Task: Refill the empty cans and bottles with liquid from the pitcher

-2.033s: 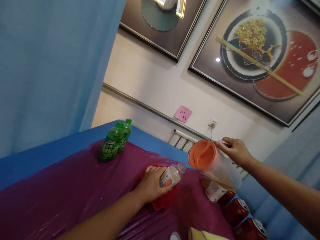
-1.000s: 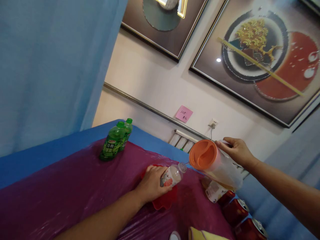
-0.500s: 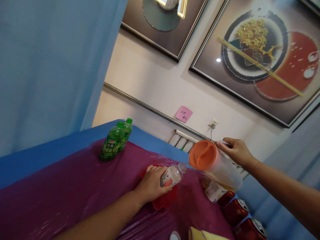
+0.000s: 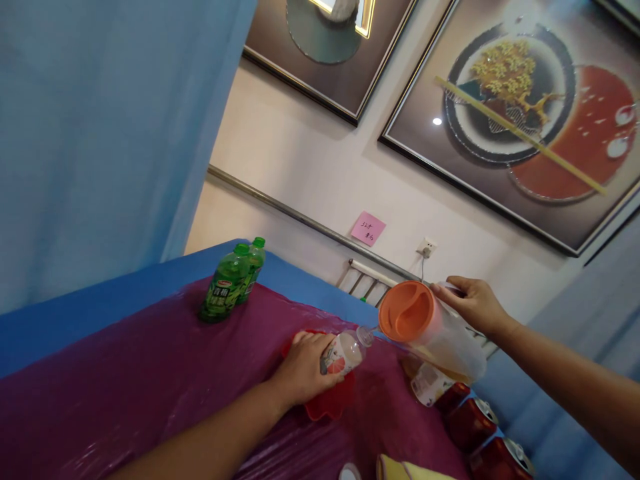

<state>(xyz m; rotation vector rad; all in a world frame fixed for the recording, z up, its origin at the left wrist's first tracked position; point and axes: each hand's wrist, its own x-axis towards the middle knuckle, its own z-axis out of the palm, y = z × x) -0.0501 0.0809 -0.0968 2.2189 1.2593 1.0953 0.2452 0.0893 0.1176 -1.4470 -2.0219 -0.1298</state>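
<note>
My left hand (image 4: 307, 370) is wrapped round a clear plastic bottle (image 4: 350, 351) with a fruit-print label, tilted so its uncapped mouth points up and right. Beneath it is a red scalloped dish (image 4: 327, 403), partly covered by the hand. My right hand (image 4: 475, 303) is closed on the handle of a translucent pitcher (image 4: 450, 340) with an orange lid (image 4: 406, 311). The pitcher lies tipped toward the bottle, pale liquid showing along its lower side. A thin stream runs from its lid to the bottle mouth.
Two green bottles (image 4: 225, 283) stand at the back left of the purple-covered table (image 4: 150, 373). Right of centre are a labelled container (image 4: 430, 383) behind the pitcher and several red cans (image 4: 473, 423). A yellow cloth (image 4: 410, 469) and a white cap (image 4: 349, 472) lie at the front edge.
</note>
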